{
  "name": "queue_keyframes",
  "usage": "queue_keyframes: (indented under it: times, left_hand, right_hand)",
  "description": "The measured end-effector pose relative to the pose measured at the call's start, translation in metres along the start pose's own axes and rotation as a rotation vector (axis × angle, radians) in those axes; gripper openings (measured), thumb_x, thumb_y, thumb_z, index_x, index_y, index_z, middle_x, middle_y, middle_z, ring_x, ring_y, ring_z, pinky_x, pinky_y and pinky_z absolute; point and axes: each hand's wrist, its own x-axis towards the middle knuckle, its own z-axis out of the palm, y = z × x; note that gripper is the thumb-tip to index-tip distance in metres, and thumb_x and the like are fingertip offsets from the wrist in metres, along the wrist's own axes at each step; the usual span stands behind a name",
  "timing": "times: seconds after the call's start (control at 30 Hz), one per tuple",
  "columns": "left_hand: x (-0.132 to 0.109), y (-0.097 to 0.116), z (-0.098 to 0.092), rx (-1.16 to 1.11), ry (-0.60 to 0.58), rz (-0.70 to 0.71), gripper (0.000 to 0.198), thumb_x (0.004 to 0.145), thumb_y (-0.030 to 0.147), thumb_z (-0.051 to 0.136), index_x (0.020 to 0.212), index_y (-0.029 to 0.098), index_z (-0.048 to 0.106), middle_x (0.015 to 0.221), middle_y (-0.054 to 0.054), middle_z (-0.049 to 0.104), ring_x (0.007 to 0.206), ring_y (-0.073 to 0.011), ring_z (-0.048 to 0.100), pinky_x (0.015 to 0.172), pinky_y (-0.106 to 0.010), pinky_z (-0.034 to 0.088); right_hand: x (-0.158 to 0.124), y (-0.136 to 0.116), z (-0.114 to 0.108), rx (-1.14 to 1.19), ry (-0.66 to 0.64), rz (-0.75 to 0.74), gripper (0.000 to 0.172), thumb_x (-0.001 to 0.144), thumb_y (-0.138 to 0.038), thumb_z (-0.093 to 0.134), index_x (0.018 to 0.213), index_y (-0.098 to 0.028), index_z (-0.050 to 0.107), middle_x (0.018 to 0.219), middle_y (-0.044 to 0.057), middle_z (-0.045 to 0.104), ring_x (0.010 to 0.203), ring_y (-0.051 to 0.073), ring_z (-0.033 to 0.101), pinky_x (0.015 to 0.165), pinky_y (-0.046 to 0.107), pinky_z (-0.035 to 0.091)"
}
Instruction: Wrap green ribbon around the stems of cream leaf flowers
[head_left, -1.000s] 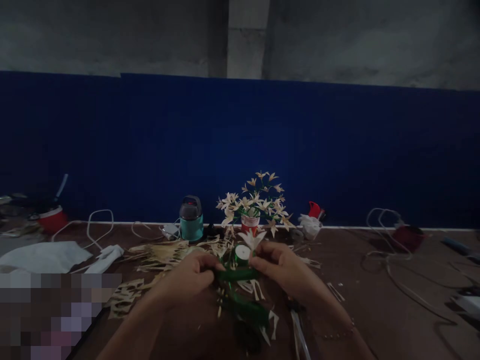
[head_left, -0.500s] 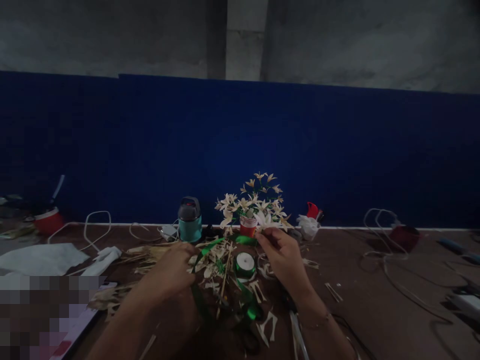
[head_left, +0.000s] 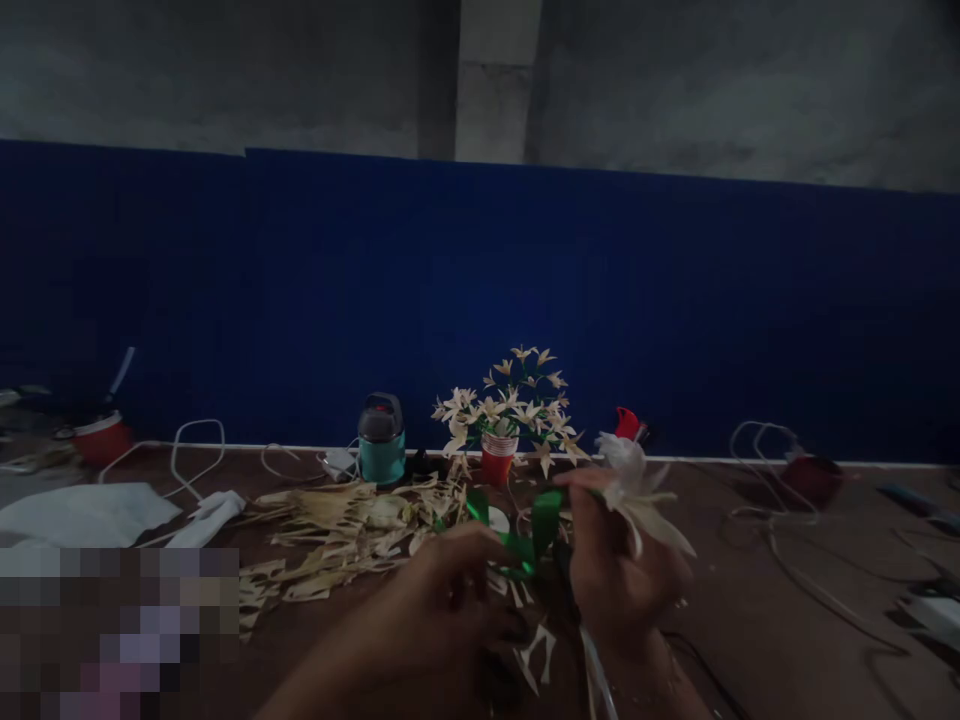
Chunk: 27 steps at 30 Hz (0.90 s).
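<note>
My right hand is closed round the base of a white artificial flower, its petals pointing right. Green ribbon runs from my right fingertips down to my left hand. My left fingers are curled and somewhat blurred where they meet the ribbon. Behind the hands, the white ribbon spool is partly hidden. Past it stands a red and white paper cup with several cream flowers on green stems.
Dry husk-like scraps lie left of centre. A teal and black container stands behind them. White plastic and a red pot are at the left. Loose cables cross the right side. A blue partition backs the table.
My right hand has moved right and nearer with the flower, which now tilts rightward. The left hand has come right, towards the middle, and the ribbon between the hands is shorter.
</note>
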Motion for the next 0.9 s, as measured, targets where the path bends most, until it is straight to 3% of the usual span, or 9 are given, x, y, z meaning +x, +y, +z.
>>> queue_keyframes:
  times: [0.17,0.2,0.3,0.37,0.43,0.53,0.63,0.77,0.9]
  left_hand:
    - [0.014,-0.019,0.013,0.171,0.213,0.116,0.026,0.061,0.018,0.066,0.087,0.018,0.060,0.086,-0.005,0.057,0.076,-0.0169,0.051,0.062,-0.025,0.039]
    - [0.015,-0.022,0.009,0.245,0.198,0.134,0.009,0.066,0.019,0.062,0.075,0.017,0.062,0.083,-0.005,0.056,0.075,-0.0163,0.050,0.062,-0.025,0.038]
    - [0.018,-0.028,-0.013,0.313,0.038,0.081,0.018,0.069,0.023,0.058,0.053,0.016,0.057,0.063,0.000,0.052,0.062,-0.0125,0.049,0.055,-0.023,0.035]
    - [0.021,-0.030,-0.033,0.250,-0.006,-0.122,0.023,0.068,0.030,0.059,0.050,0.016,0.053,0.050,0.003,0.047,0.047,-0.0095,0.044,0.046,-0.021,0.031]
    - [0.024,-0.031,-0.050,0.160,0.152,-0.281,0.024,0.070,0.038,0.055,0.058,0.017,0.054,0.042,0.005,0.046,0.037,-0.0087,0.039,0.041,-0.021,0.029]
    - [0.027,-0.034,-0.070,0.066,0.466,-0.206,0.023,0.068,0.031,0.055,0.084,0.014,0.058,0.070,-0.004,0.064,0.062,-0.0150,0.058,0.056,-0.023,0.042]
    - [0.026,-0.047,-0.082,0.209,0.451,-0.189,0.053,0.066,0.022,0.053,0.118,0.017,0.046,0.110,-0.013,0.058,0.082,-0.0221,0.061,0.062,-0.029,0.046]
    - [0.028,-0.062,-0.089,0.607,0.534,-0.084,0.060,0.058,0.012,0.049,0.118,0.015,0.048,0.124,-0.016,0.045,0.104,-0.0292,0.051,0.081,-0.038,0.042]
    - [0.028,-0.044,-0.073,0.554,0.566,0.075,0.042,0.059,0.012,0.047,0.099,0.015,0.058,0.105,-0.011,0.055,0.097,-0.0243,0.052,0.081,-0.037,0.042]
  right_hand:
    - [-0.002,-0.004,-0.005,-0.006,0.022,-0.034,0.006,0.079,-0.017,0.053,0.080,-0.020,0.059,0.078,0.007,0.063,0.073,0.021,0.060,0.067,0.037,0.049]
    - [0.000,-0.005,-0.006,-0.017,-0.004,-0.045,0.007,0.079,-0.017,0.053,0.080,-0.020,0.059,0.077,0.007,0.063,0.072,0.020,0.060,0.067,0.036,0.048]
    - [0.009,-0.004,-0.010,-0.123,-0.021,-0.037,0.007,0.078,-0.019,0.055,0.078,-0.019,0.061,0.069,0.004,0.063,0.063,0.017,0.059,0.063,0.032,0.046]
    - [0.017,-0.001,-0.012,-0.172,0.042,0.063,0.007,0.077,-0.024,0.058,0.074,-0.018,0.061,0.064,0.002,0.062,0.057,0.015,0.057,0.058,0.029,0.045]
    - [0.023,0.004,-0.012,-0.128,0.043,0.226,0.013,0.075,-0.030,0.061,0.073,-0.017,0.060,0.061,0.001,0.059,0.052,0.014,0.056,0.051,0.025,0.043]
    - [0.028,0.012,-0.008,0.103,-0.168,0.550,0.021,0.072,-0.037,0.061,0.073,-0.016,0.058,0.055,-0.002,0.054,0.044,0.011,0.051,0.041,0.022,0.039]
    - [0.029,0.019,-0.002,0.303,-0.345,0.779,0.026,0.070,-0.040,0.062,0.069,-0.015,0.056,0.052,-0.002,0.053,0.042,0.012,0.050,0.039,0.021,0.040]
    - [0.026,0.025,-0.001,0.053,-0.131,0.476,0.019,0.072,-0.034,0.061,0.072,-0.015,0.058,0.061,0.001,0.058,0.053,0.014,0.055,0.050,0.023,0.046]
    - [0.021,0.019,-0.004,-0.142,-0.022,0.084,0.008,0.074,-0.023,0.061,0.074,-0.016,0.061,0.069,0.004,0.063,0.062,0.015,0.058,0.060,0.025,0.047]
